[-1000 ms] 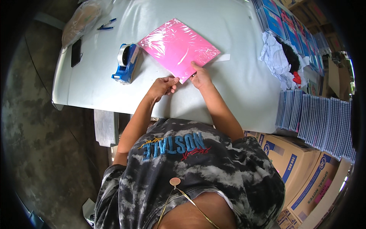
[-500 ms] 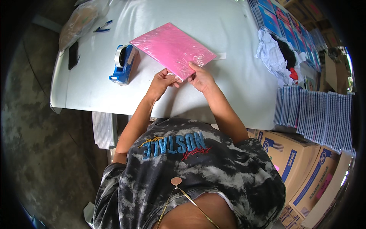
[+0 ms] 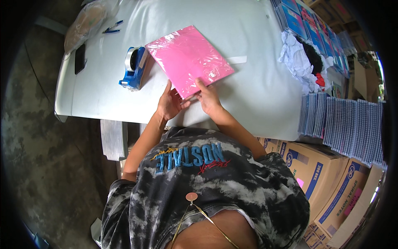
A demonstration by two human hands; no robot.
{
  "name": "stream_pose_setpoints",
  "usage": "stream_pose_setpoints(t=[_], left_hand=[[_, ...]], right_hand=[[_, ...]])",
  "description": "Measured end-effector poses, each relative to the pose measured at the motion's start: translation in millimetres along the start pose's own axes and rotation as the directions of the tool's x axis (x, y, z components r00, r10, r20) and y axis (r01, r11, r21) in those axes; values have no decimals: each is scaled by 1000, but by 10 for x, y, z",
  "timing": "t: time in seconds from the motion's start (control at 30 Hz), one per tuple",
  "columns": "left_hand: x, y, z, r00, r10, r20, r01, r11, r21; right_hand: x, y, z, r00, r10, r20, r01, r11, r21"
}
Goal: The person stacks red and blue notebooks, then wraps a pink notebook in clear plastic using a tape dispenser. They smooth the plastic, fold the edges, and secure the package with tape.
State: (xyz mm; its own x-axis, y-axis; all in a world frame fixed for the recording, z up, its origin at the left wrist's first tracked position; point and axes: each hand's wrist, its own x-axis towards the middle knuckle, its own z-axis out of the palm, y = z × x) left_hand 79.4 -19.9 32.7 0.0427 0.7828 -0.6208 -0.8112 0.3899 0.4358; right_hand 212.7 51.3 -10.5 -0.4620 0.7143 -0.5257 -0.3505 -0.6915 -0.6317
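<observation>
A flat pink pack in shiny clear plastic wrap (image 3: 190,58) is turned at an angle over the table, with one corner toward me. My right hand (image 3: 209,101) grips it beside that near corner, thumb on top and fingers underneath. On the other side of the corner, my left hand (image 3: 169,104) is open with its fingers spread, close to the pack's left edge. Whether its fingertips touch the underside is hidden. A white paper strip (image 3: 237,59) shows just past the right corner of the pack.
A blue tape dispenser (image 3: 133,68) stands left of the pack. Farther left are a dark phone (image 3: 80,59), small blue-handled snips (image 3: 112,27) and a plastic-wrapped bundle (image 3: 85,25). Crumpled white paper (image 3: 295,62) and stacked spiral notebooks (image 3: 352,124) occupy the right; cartons (image 3: 317,166) sit below.
The pack has turned and its near corner has come toward me and left. My left hand has loosened from a pinch and spread its fingers. My right hand has shifted nearer and left.
</observation>
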Motion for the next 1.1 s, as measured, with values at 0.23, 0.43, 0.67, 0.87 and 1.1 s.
stream_pose_setpoints(t=[0.23,0.43,0.67,0.87,1.1], left_hand=[[-171,-172,-341,992,115,-59,-87,932,352],[-409,-97,-356,993,35,-116,52,739,672],[-810,665,-429,764,602,-232,352,-87,932],[-603,1501,-910,563,826,-30,-56,75,996],[-342,1737,-929,911,346,-227,52,449,892]], right_hand=[[-186,143,-84,992,-21,-124,33,995,99],[-112,-253,-699,820,-294,-491,239,955,-173],[-222,-399,-504,499,-859,-115,282,286,-916],[-220,245,772,869,-210,447,415,803,-429],[374,869,1584,798,366,478,-345,929,-134]])
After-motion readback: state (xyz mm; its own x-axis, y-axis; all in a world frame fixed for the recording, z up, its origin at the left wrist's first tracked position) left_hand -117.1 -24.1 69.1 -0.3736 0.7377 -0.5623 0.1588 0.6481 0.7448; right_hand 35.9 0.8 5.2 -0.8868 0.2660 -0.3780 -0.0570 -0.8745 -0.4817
